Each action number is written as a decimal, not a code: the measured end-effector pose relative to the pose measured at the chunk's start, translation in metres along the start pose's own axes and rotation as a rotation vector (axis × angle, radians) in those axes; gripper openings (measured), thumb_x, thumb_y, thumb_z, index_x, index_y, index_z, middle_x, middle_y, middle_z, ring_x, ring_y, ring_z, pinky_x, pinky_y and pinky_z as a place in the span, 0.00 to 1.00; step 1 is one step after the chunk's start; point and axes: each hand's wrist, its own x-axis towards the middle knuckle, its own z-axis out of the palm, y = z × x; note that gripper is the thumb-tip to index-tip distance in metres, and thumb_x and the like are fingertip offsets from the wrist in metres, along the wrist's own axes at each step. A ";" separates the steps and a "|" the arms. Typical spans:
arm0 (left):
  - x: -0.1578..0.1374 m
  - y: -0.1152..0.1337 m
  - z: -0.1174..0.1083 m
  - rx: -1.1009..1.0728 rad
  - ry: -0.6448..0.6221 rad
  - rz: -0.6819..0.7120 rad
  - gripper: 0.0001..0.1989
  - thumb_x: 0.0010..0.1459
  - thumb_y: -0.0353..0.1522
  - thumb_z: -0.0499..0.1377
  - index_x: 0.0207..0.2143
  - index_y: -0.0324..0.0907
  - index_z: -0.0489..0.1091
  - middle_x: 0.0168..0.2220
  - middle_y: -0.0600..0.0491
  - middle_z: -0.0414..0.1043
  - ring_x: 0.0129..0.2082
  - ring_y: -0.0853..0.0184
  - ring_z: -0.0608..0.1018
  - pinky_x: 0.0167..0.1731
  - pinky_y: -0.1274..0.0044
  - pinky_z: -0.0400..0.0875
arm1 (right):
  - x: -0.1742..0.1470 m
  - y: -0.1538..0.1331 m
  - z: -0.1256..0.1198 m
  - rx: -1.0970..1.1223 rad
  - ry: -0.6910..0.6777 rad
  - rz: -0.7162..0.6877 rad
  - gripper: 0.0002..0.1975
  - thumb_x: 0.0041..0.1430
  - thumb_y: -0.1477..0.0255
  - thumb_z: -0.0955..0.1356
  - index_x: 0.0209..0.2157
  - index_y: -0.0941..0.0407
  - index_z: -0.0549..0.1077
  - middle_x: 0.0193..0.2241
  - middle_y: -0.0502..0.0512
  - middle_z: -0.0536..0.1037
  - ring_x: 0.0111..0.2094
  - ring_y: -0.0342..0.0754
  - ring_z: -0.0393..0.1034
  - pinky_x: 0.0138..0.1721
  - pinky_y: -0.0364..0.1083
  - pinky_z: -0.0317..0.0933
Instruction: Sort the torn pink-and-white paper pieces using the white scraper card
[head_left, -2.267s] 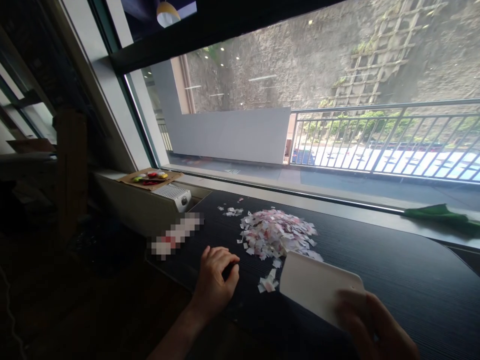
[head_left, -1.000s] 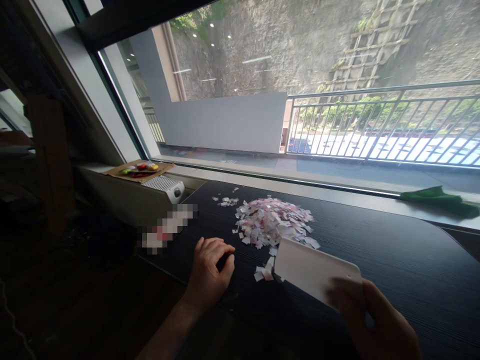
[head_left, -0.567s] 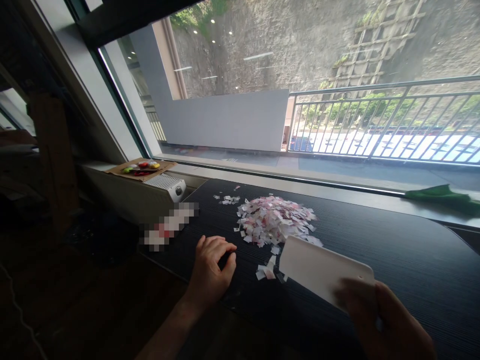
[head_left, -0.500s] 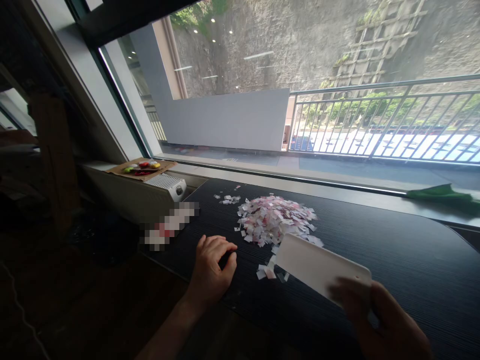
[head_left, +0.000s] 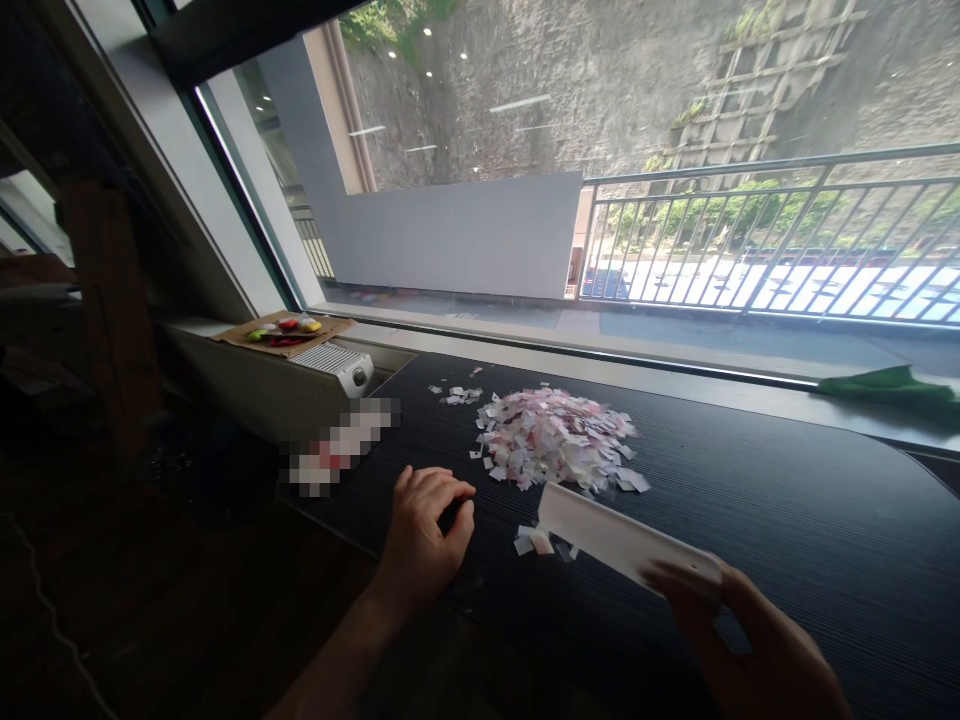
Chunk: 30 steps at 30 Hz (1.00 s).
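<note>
In my right hand [head_left: 731,610] is a long white rectangular plate [head_left: 619,530] with a raised rim and a small hole near its gripped end. Fingers and thumb pinch that end, partly hidden in shadow. The plate's far end is beside a few loose paper scraps [head_left: 535,541], just in front of a large heap of small white and pinkish paper pieces [head_left: 555,435]. My left hand [head_left: 426,530] rests loosely curled at the near side of the black table [head_left: 757,480]. A gap shows between its thumb and forefinger, with nothing visible in it.
More scraps [head_left: 460,397] lie left of the heap. A blurred-out item [head_left: 337,450] is at the table's left edge. Beyond that stand a white heater-like box [head_left: 337,370] and cardboard [head_left: 281,337] with colourful things on it. Green cloth [head_left: 889,390] lies on the sill by the window.
My right hand has drawn the white plate slightly left and toward me, tilting it so less of its face shows. The left hand stays in place.
</note>
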 end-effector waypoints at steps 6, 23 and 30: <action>0.000 0.001 -0.001 -0.002 0.002 0.001 0.08 0.55 0.30 0.53 0.32 0.46 0.72 0.34 0.53 0.77 0.43 0.60 0.75 0.56 0.56 0.55 | -0.003 0.001 -0.004 -0.054 0.031 0.126 0.07 0.59 0.68 0.65 0.37 0.52 0.74 0.30 0.51 0.83 0.26 0.49 0.78 0.28 0.41 0.73; 0.000 0.002 -0.002 0.008 -0.011 -0.009 0.08 0.55 0.31 0.53 0.33 0.45 0.73 0.35 0.53 0.77 0.44 0.59 0.75 0.56 0.56 0.55 | 0.001 -0.003 -0.003 0.004 0.023 0.061 0.05 0.60 0.69 0.64 0.36 0.50 0.72 0.28 0.47 0.82 0.25 0.45 0.77 0.26 0.39 0.70; 0.001 0.002 -0.002 0.015 -0.003 -0.002 0.08 0.55 0.30 0.53 0.32 0.45 0.73 0.34 0.53 0.77 0.44 0.59 0.75 0.56 0.57 0.56 | -0.006 0.000 -0.006 -0.051 0.065 0.202 0.06 0.59 0.67 0.64 0.36 0.51 0.72 0.29 0.50 0.82 0.26 0.48 0.78 0.28 0.42 0.72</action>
